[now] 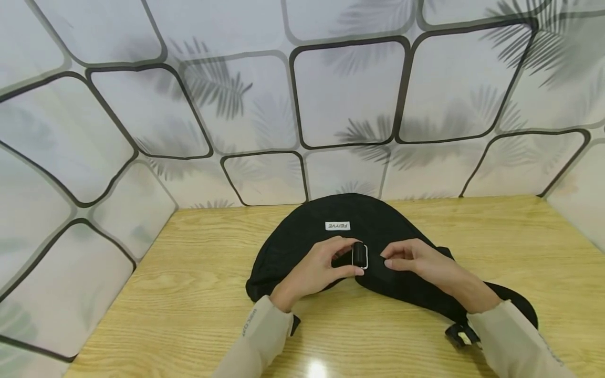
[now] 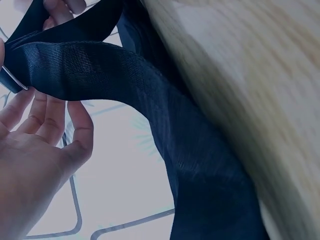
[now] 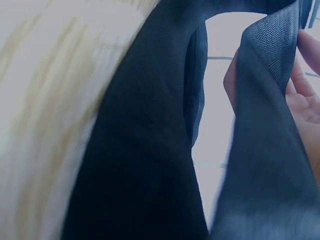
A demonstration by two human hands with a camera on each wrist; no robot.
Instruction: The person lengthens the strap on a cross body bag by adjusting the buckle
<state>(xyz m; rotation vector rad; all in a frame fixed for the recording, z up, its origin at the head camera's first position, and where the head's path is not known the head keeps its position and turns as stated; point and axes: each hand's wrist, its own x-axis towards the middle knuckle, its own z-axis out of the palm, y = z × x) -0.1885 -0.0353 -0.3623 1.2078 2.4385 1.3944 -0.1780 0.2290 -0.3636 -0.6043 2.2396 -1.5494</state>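
A curved black padded fabric piece (image 1: 288,241) with a small white label (image 1: 337,226) lies on the table; its exact kind is unclear. Over its middle, my left hand (image 1: 316,265) holds a rectangular metal buckle (image 1: 366,257) between thumb and fingers, with black webbing wrapped through it. A little to the right, my right hand (image 1: 420,260) pinches the black strap (image 3: 265,115), whose fabric runs between its fingers in the right wrist view. Seen from the left wrist, the webbing (image 2: 90,70) arches beside my left hand and falls toward the table's edge.
A black plastic clip (image 1: 458,334) lies on the wooden table (image 1: 198,273) near my right sleeve. The black piece's narrow end (image 1: 517,304) extends behind that forearm. Patterned fabric walls (image 1: 350,100) stand at the back and sides.
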